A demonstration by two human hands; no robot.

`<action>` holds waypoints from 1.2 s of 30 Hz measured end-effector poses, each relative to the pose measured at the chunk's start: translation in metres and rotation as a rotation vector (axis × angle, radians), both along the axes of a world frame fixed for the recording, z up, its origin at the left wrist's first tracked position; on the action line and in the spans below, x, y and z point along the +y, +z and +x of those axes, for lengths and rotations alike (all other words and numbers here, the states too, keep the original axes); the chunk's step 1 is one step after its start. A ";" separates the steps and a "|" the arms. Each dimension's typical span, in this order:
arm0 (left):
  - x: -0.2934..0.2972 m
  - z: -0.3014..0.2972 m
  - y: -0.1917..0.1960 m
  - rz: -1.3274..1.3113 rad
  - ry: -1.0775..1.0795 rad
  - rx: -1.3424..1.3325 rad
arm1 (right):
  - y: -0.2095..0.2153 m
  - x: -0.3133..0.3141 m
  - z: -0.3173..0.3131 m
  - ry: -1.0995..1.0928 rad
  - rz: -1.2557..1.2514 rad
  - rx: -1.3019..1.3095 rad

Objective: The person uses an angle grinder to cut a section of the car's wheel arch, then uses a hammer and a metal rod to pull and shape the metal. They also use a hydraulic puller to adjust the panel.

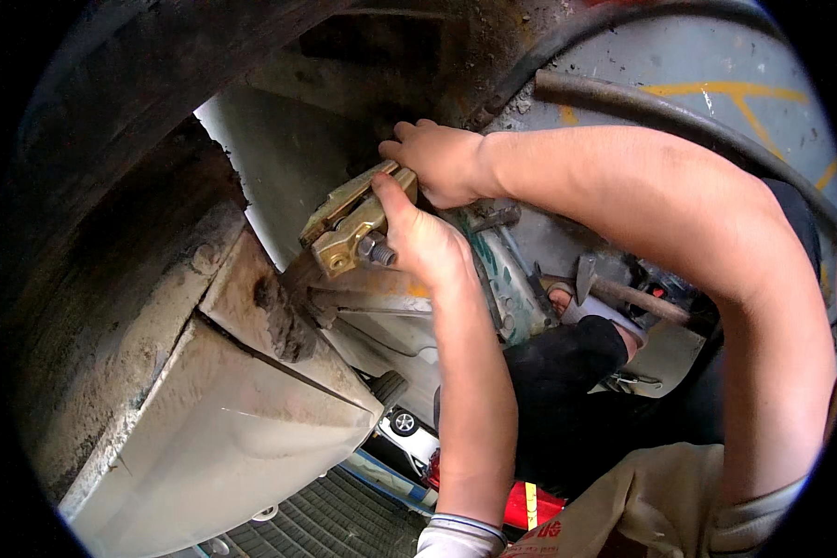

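My left hand grips a brass-coloured metal pulling clamp, its thumb pressed on the clamp's upper end. A steel bolt with a nut sticks out of the clamp's side, beside my left palm. Just beyond the clamp's upper end, my right hand is closed with bent fingers. Whatever those fingers hold is hidden behind the hand and clamp. The clamp lies close to a pale vehicle body panel with rusty, dirt-caked edges.
Dark, dirty metal overhangs the upper left. A hammer lies near my legs, beside a green metal frame. A thick hose curves over the yellow-lined grey floor. A toy-sized-looking white car shows farther off.
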State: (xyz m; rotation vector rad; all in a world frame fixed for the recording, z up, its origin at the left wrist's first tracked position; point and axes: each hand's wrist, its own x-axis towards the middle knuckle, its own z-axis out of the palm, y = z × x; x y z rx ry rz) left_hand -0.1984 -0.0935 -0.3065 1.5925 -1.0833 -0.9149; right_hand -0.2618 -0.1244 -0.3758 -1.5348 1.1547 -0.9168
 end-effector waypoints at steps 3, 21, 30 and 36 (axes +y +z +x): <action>0.000 -0.004 0.000 -0.004 0.032 0.006 | 0.001 -0.008 -0.009 0.162 -0.007 0.017; -0.003 0.033 0.004 0.143 -0.278 -0.001 | -0.006 0.000 -0.001 -0.076 -0.110 -0.288; -0.009 0.062 -0.002 0.114 -0.467 -0.049 | -0.016 0.020 0.054 -0.712 -0.186 -0.227; -0.016 0.073 -0.006 0.137 -0.563 -0.017 | -0.015 0.020 0.067 -0.943 -0.269 -0.249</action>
